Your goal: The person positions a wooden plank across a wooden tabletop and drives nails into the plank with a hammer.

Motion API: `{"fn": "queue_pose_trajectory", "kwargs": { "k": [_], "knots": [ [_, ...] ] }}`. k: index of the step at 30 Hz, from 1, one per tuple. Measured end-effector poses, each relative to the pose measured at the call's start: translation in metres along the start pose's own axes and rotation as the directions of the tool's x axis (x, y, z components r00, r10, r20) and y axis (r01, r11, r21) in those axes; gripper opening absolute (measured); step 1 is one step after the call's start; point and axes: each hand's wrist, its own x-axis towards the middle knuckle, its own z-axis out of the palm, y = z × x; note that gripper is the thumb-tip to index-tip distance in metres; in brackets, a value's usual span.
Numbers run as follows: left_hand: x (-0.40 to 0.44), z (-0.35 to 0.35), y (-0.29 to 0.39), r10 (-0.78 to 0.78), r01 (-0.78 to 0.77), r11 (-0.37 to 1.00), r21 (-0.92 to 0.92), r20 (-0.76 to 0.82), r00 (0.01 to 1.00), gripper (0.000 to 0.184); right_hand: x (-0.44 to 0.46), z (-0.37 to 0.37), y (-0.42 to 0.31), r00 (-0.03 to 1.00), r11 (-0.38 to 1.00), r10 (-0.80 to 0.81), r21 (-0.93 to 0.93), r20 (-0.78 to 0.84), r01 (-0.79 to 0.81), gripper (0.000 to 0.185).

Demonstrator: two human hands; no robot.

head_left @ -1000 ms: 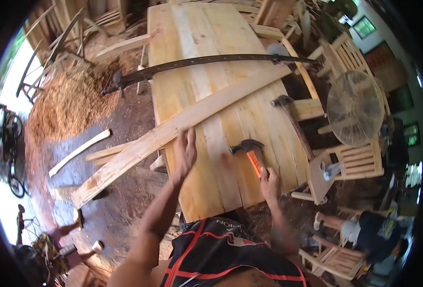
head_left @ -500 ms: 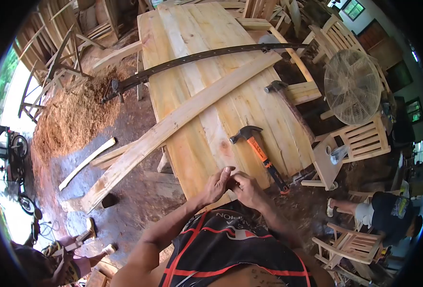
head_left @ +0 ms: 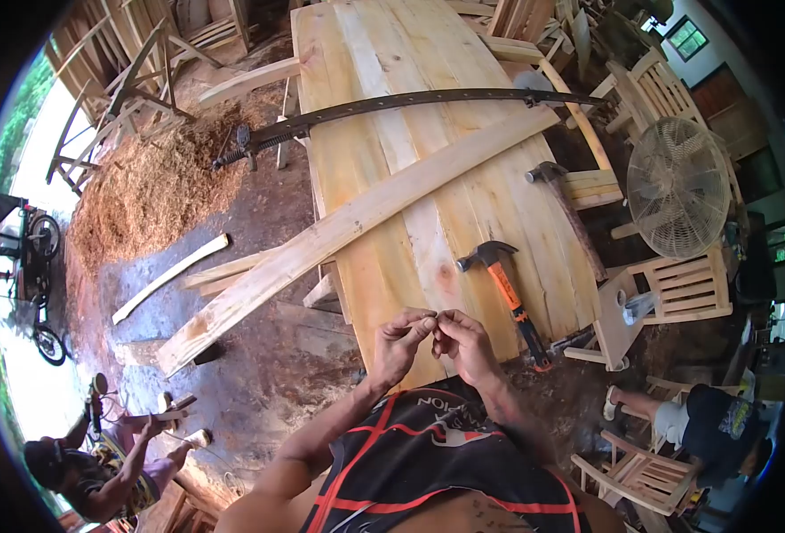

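Note:
My left hand [head_left: 399, 345] and my right hand [head_left: 465, 345] meet in front of my chest, above the near end of a wide panel of joined wooden boards [head_left: 410, 240]. Fingertips of both hands are pinched together around something too small to name. An orange-and-black claw hammer [head_left: 509, 298] lies on the panel just right of my hands. Farther off, a long plank [head_left: 366, 222] rests diagonally across the boards. Beyond it a long dark metal bar clamp [head_left: 410, 101] spans the panel.
A second hammer [head_left: 546, 171] lies at the panel's right edge. A large fan [head_left: 679, 188] and wooden chairs [head_left: 685, 286] stand to the right. Sawdust [head_left: 157, 204] is heaped on the left floor. One person [head_left: 99, 471] sits lower left; another person [head_left: 721, 422] is lower right.
The view has shifted, so the panel and tools appear farther right and slightly lower. My hands have turned so their fingertips now meet in a visible pinch.

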Motion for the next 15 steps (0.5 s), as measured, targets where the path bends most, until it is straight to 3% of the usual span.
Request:
{"fn": "queue_pose_trajectory", "kwargs": {
  "k": [2,3,4,5,6,7,9,11,12,14,15],
  "knots": [
    [0.008,-0.007,-0.005,0.045,-0.043,0.998,0.039,-0.074,0.996,0.013,0.005,-0.003,-0.002,1.0,1.0,0.002,-0.026,0.018,-0.002,0.018],
    [0.015,-0.01,-0.009,0.095,-0.085,0.993,0.076,-0.145,0.985,0.01,0.008,-0.008,-0.002,0.972,0.874,-0.223,-0.456,-0.074,0.166,0.02],
    [0.029,-0.016,-0.008,0.223,-0.202,0.972,0.123,-0.189,0.956,0.008,0.012,-0.018,-0.003,0.891,0.551,-0.451,-0.804,-0.059,0.226,0.023],
    [0.041,-0.025,0.003,0.2,-0.163,0.972,0.169,-0.231,0.952,0.01,0.019,-0.042,-0.003,0.781,0.249,-0.624,-0.936,0.043,0.25,0.025],
    [0.057,-0.038,0.009,0.232,-0.154,0.946,0.285,-0.266,0.936,0.014,0.017,-0.054,-0.015,0.699,0.027,-0.711,-0.99,0.076,0.135,0.028],
    [0.075,-0.051,0.006,0.301,-0.185,0.917,0.353,-0.312,0.901,0.02,0.015,-0.068,-0.023,0.654,-0.1,-0.754,-0.995,0.067,-0.014,0.033],
    [0.102,-0.07,0.013,0.379,-0.177,0.821,0.542,-0.288,0.879,0.027,0.012,-0.104,-0.023,0.713,-0.027,-0.679,-0.964,-0.178,-0.265,0.042],
    [0.122,-0.087,0.01,0.344,-0.145,0.803,0.578,-0.252,0.905,0.024,0.008,-0.127,-0.012,0.673,-0.107,-0.727,-0.946,-0.134,-0.305,0.046],
    [0.129,-0.093,0.006,0.342,-0.144,0.804,0.577,-0.252,0.905,0.024,0.005,-0.134,-0.007,0.674,-0.108,-0.726,-0.946,-0.135,-0.306,0.046],
    [0.137,-0.096,0.0,0.366,-0.206,0.808,0.552,-0.196,0.91,0.022,-0.003,-0.131,-0.009,0.762,0.146,-0.608,-0.975,-0.221,-0.166,0.04],
    [0.139,-0.097,-0.003,0.361,-0.199,0.809,0.553,-0.2,0.911,0.022,-0.007,-0.129,-0.01,0.766,0.147,-0.603,-0.975,-0.223,-0.168,0.04]
  ]
}}
